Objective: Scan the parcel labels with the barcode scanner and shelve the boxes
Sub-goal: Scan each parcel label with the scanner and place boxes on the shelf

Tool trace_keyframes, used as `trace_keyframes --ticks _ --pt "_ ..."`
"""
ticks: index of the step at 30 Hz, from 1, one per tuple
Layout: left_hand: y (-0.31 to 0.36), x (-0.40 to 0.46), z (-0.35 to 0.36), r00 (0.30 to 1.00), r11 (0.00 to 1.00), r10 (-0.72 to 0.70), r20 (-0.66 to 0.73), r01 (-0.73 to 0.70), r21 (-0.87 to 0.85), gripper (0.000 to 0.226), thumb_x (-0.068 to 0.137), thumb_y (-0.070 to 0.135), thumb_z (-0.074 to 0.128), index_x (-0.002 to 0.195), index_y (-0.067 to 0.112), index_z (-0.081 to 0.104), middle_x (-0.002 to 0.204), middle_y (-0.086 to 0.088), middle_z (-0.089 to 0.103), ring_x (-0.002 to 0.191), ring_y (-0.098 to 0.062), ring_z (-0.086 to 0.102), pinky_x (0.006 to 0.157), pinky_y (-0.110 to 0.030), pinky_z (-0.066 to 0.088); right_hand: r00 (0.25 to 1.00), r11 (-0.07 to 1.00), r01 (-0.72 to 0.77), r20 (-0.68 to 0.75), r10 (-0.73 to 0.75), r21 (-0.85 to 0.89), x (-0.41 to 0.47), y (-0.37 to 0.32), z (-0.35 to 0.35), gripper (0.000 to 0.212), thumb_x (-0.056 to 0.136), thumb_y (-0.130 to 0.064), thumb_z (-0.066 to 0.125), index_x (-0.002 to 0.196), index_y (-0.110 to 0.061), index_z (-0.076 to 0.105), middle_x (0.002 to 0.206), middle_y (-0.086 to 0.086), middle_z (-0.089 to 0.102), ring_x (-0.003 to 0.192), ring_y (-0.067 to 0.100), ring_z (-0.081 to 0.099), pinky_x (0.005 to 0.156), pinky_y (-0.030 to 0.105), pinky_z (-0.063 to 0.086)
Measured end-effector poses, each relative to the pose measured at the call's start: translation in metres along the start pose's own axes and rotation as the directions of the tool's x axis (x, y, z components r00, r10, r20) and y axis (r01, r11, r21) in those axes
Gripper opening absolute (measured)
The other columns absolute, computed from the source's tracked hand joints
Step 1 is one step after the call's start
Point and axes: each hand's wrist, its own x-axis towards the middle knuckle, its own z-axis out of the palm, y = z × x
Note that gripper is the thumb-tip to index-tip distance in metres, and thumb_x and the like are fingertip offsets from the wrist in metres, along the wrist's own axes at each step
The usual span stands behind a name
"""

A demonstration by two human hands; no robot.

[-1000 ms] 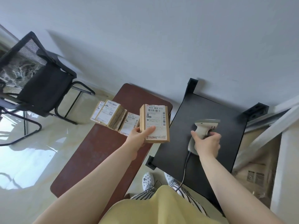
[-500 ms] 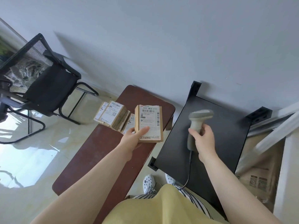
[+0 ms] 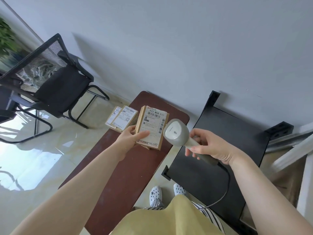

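Honestly, you had the scan lined up pretty well: your left hand (image 3: 130,137) gripped the box (image 3: 151,127) from its left edge, thumb lying over the lower left of the label (image 3: 153,122), and held it up above the brown table (image 3: 122,167) with the label facing you. Your right hand (image 3: 208,146) was wrapped around the handle of the scanner (image 3: 177,133), whose head sat just in front of the box's right edge, covering a bit of the side barcode. If I were judging it, I'd have said the head looked too close and too far right, so backing it off a little and aiming at the big barcode along the top of the label would probably have read quicker. Your thumb stayed clear of that top code, which was good; I'd have kept it low like that. Tilting the box slightly could have cut the glare, though I couldn't tell if any was on the label. Watch the cable (image 3: 223,189) too, it trailed down over the black shelf (image 3: 237,133) and could have snagged when you turned. Two more boxes (image 3: 121,118) waited on the table just left of the held one, so there was scanning and shelving left to go.
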Motion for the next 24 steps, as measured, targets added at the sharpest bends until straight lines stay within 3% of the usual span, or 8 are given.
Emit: trace_keyframes --ticks 5,9,16,24 --pt "0.002 0.0 -0.011 1.0 1.0 0.013 0.028 -0.014 0.015 0.078 0.068 0.037 0.092 0.134 0.019 0.055 0.117 -0.005 0.075 0.098 -0.016 0.076 0.084 -0.028 0.058 0.999 0.994 -0.028 0.035 0.032 -0.108 0.005 -0.007 0.005 0.034 0.072 -0.024 0.067 0.1 -0.009 0.055 0.083 0.01 0.074 0.073 0.021 0.062 0.065 0.033 0.051" --pt "0.006 -0.003 -0.014 0.999 0.998 0.028 0.017 -0.029 0.051 0.054 0.081 0.029 0.083 0.127 0.027 0.054 0.111 -0.002 0.075 0.09 -0.012 0.077 0.077 -0.022 0.056 0.997 0.981 -0.04 0.052 0.05 -0.187 0.006 -0.014 0.008 0.033 0.07 -0.025 0.066 0.099 -0.011 0.056 0.081 0.006 0.075 0.07 0.018 0.062 0.063 0.03 0.05" --pt "0.003 -0.002 -0.016 0.999 0.997 0.044 0.025 -0.046 0.061 0.06 0.08 0.032 0.084 0.131 0.026 0.054 0.11 0.001 0.076 0.093 -0.012 0.076 0.085 -0.026 0.056 0.998 0.97 -0.046 0.04 0.057 -0.238 0.001 -0.023 0.013 0.026 0.072 -0.019 0.065 0.095 -0.01 0.055 0.076 0.005 0.073 0.064 0.013 0.06 0.059 0.026 0.048" --pt "0.002 -0.002 -0.014 0.998 0.997 0.05 0.028 -0.052 0.055 0.058 0.084 0.03 0.081 0.133 0.022 0.052 0.109 0.0 0.076 0.084 -0.005 0.076 0.066 -0.014 0.055 0.998 0.973 -0.063 -0.004 0.064 -0.224 0.001 -0.018 0.013 0.026 0.072 -0.019 0.064 0.095 -0.012 0.056 0.077 0.004 0.074 0.065 0.015 0.059 0.061 0.029 0.048"
